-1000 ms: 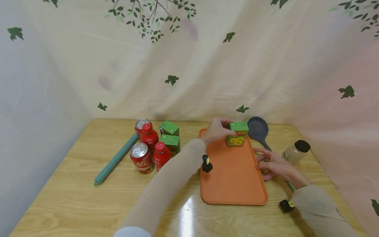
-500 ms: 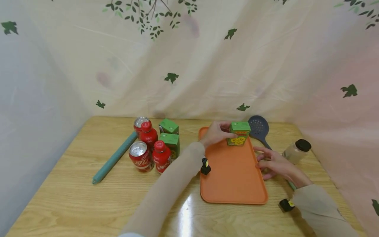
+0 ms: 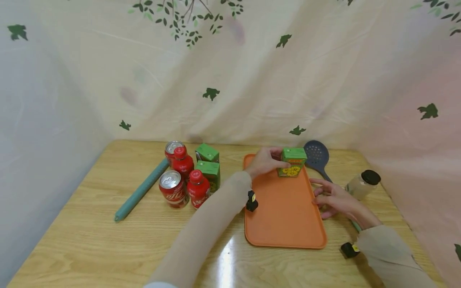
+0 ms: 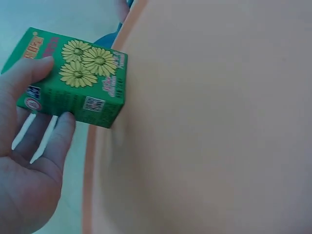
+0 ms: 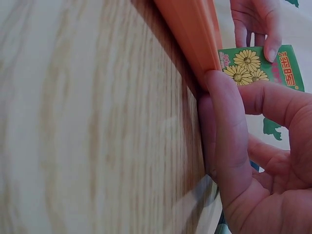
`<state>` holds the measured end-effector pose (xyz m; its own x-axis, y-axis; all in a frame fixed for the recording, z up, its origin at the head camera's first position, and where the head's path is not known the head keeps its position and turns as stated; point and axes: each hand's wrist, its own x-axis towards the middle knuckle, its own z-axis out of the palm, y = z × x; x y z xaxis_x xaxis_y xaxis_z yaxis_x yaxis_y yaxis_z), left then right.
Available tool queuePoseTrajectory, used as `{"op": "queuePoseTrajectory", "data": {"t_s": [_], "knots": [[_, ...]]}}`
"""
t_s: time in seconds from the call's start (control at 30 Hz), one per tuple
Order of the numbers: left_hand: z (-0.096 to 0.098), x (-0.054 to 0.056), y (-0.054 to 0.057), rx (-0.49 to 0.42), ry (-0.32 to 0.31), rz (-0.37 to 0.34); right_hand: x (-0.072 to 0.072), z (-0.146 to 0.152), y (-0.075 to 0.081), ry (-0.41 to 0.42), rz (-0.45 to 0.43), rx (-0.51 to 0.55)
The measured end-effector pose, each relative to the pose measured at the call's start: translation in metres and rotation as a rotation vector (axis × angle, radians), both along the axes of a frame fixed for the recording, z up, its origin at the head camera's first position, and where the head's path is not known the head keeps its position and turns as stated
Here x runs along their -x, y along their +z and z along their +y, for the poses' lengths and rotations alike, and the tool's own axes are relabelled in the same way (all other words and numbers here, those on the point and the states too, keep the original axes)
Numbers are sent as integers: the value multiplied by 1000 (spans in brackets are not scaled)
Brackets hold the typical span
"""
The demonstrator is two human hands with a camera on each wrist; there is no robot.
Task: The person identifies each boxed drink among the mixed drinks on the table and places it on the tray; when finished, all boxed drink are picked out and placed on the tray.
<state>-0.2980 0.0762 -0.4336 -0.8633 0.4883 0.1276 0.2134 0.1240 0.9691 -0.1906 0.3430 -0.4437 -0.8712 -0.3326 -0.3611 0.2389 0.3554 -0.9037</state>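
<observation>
the box (image 3: 292, 162), green with yellow flowers, is at the tray's 1 o'clock, near its far right corner. it stands about upright, so its long axis runs up and down, and its flowered face is turned toward you. whether its base touches the tray (image 3: 284, 216) can't be told.

your left hand (image 3: 265, 161) is the nearer one, in contact with the box: thumb on the flowered face, fingers behind and along the side, pinching it from 9 o'clock. from that hand the box lies at 3 o'clock. your right hand (image 3: 333, 199) is apart from it; from there the box lies between 10 and 11. the right fingers are bent and touch the tray's edge at 3 o'clock; whether they pinch the rim can't be told.

the orange tray lies flat, its length running from 12 to 6. just past the box, toward 2 o'clock, is a dark skimmer (image 3: 316, 155), its handle passing behind your right hand. a jar (image 3: 363, 185) with a black lid sits at that hand's 2 o'clock.

at the tray's 9 to 10 o'clock is a close group: two cans (image 3: 173, 191), two red bottles (image 3: 198, 190) and two more boxes (image 3: 209, 171). left of them a teal rod (image 3: 140, 194) lies on the table (image 3: 83, 236), pointing from 1 to 7.
</observation>
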Motion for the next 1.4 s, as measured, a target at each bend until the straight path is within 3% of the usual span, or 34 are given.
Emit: {"op": "queuePoseTrajectory", "data": {"t_s": [0.2, 0.33, 0.53, 0.77, 0.93, 1.03, 1.17, 1.4], "knots": [[-1, -3, 14, 79, -14, 1, -1, 0, -1, 6, -4, 4], [-1, -5, 31, 109, 10, 1, -1, 0, 0, 4, 3, 2], [-15, -4, 73, 176, -1, 21, 0, -1, 2, 9, 4, 5], [-53, 1, 119, 293, -61, 119, 1, -1, 2, 3, -3, -11], [-87, 4, 148, 366, -124, 38, 0, 0, 2, 6, -2, -11], [-107, 9, 159, 410, -152, -8, 0, 0, 2, 11, -2, -8], [-136, 16, 166, 436, -172, -27, 1, 1, 2, 15, -2, -6], [-179, 21, 167, 469, -164, -63, 1, 0, 2, 13, -8, -2]]}}
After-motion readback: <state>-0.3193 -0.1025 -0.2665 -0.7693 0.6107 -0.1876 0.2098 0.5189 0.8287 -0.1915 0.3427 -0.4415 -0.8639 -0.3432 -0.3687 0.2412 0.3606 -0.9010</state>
